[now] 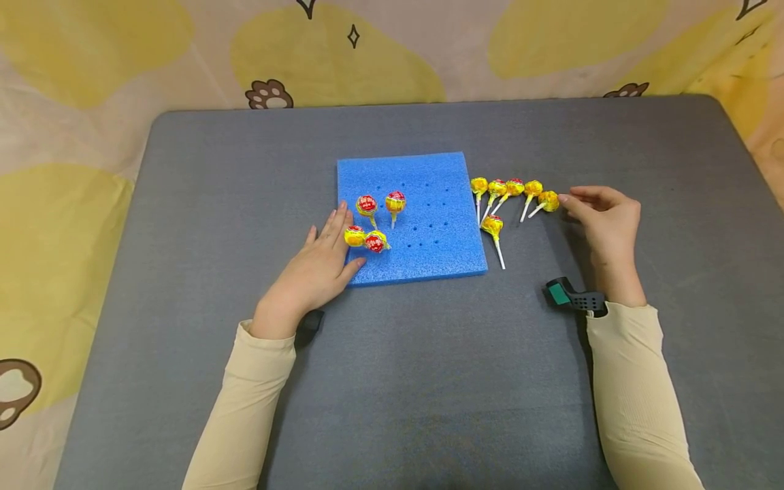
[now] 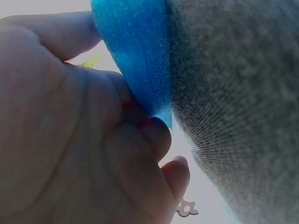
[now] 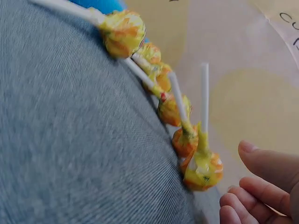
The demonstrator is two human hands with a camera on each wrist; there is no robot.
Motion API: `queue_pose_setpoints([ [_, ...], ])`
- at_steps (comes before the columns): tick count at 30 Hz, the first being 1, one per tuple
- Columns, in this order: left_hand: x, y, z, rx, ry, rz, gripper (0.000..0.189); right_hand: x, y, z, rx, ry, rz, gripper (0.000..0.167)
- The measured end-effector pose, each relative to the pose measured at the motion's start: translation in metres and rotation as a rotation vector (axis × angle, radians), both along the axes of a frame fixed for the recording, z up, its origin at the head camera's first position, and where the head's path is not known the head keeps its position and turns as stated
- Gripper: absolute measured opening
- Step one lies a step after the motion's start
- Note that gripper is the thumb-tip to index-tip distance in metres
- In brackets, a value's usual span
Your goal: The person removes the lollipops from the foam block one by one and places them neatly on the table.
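My left hand (image 1: 320, 262) rests with straight fingers along the left edge of the blue foam board (image 1: 429, 262), the thumb on its near side; in the left wrist view the foam's side (image 2: 140, 56) touches the fingers. Several wrapped lollipops stand in the board's left part, among them a red-topped lollipop (image 1: 395, 202). Beside the rightmost loose lollipop (image 1: 548, 201), my right hand (image 1: 603, 214) hovers with thumb and fingers bent loosely. The right wrist view shows a gap between the thumb and fingers, with that lollipop (image 3: 203, 170) just beyond the fingertips.
A row of loose lollipops, including a yellow one (image 1: 479, 186), lies right of the board on the grey table (image 1: 404, 381). Another lollipop (image 1: 493, 226) lies nearer, stick toward me. Small holes dot the board. A patterned cloth (image 1: 392, 54) hangs behind the table.
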State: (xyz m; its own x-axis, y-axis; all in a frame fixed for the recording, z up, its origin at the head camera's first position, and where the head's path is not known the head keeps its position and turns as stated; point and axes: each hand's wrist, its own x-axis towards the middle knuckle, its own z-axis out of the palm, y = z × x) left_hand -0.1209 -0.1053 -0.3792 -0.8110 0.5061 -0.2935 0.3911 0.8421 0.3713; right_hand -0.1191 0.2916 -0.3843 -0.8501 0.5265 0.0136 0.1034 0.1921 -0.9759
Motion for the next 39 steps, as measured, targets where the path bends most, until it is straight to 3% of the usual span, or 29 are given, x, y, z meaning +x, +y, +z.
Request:
queue_pose_setpoints([
  [4,0.0,-0.001,0.001,0.0,-0.001,0.002,0.078,0.001,-0.003,0.004,-0.107,0.063,0.018,0.016],
  [12,0.0,-0.001,0.002,0.004,-0.001,-0.002,0.077,0.002,-0.018,0.015,-0.215,0.116,0.127,0.023],
  [24,0.0,0.001,0.002,0.006,-0.008,-0.013,0.078,-0.005,-0.065,0.022,-0.166,0.115,0.392,0.023],
  [33,0.0,-0.001,0.003,0.003,-0.002,-0.008,0.078,-0.015,-0.099,0.028,-0.194,0.071,0.513,0.015],
  [39,0.0,0.0,0.003,-0.003,0.0,-0.008,0.078,-0.022,-0.123,0.03,-0.14,0.023,0.568,0.018],
])
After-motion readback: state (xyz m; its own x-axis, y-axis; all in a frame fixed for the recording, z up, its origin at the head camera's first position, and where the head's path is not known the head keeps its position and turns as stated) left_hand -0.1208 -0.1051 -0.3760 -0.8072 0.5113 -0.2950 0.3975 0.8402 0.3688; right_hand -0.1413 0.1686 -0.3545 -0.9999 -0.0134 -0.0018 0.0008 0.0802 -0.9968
